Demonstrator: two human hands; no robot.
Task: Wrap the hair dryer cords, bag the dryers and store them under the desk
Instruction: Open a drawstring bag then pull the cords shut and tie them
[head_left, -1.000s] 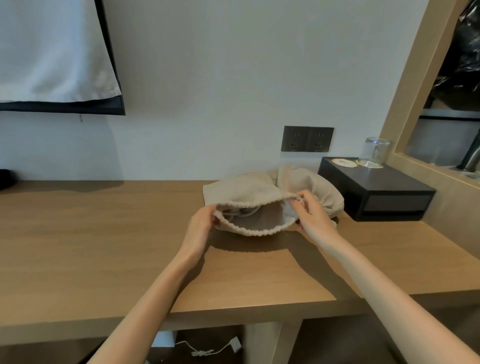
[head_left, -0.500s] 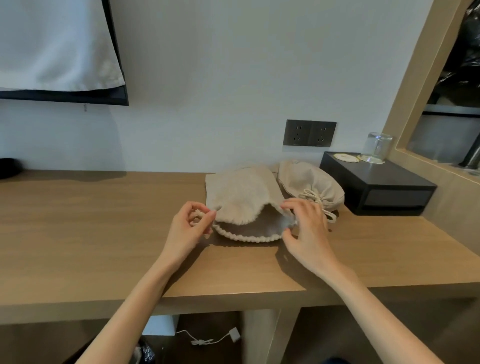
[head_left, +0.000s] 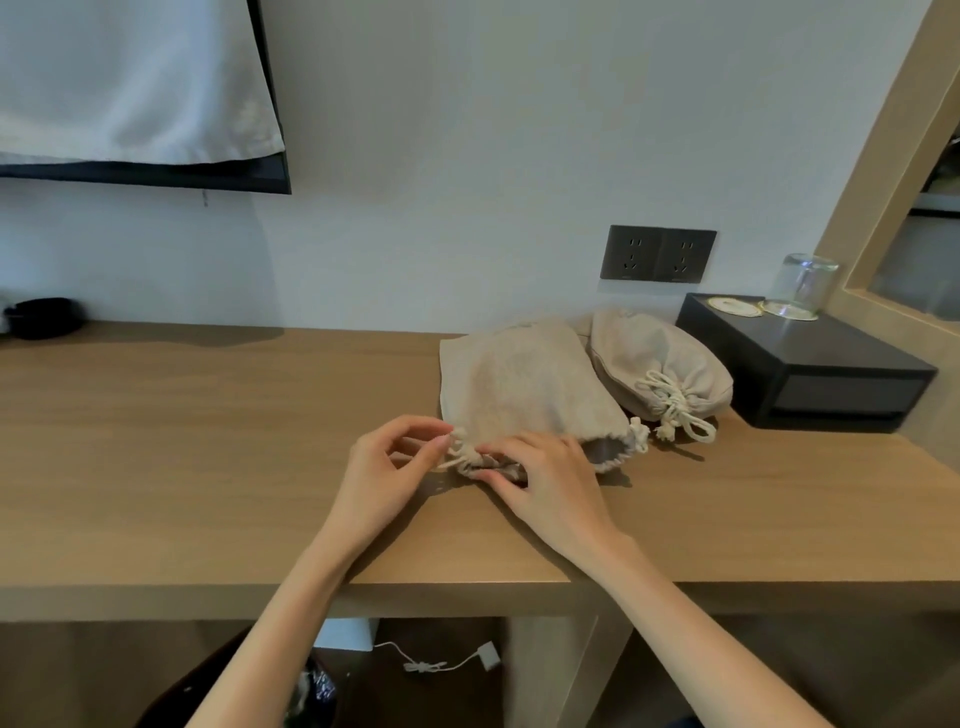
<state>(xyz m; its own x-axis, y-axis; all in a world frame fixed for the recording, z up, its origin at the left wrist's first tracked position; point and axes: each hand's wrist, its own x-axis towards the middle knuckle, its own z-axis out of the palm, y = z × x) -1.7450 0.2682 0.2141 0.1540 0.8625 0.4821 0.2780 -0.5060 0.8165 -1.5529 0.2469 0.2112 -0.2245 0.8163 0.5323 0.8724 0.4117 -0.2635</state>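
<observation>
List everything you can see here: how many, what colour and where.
desk: 1, light wood, across the view
drawstring bags: 2, beige, on the desk; near bag half gathered, far bag tied shut
drawstring: 1, cream, near bag's mouth
box: 1, black, desk's right end
glass: 1, clear, upside down on the box
coaster: 1, white, on the box beside the glass
wall socket: 1 double, dark grey, above the bags
cloth: 1, white, over a black-framed screen, top left
cable: 1, white, under the desk
dark object: 1, black, desk's far left
left hand: pinches the drawstring
right hand: grips the near bag's gathered mouth
</observation>
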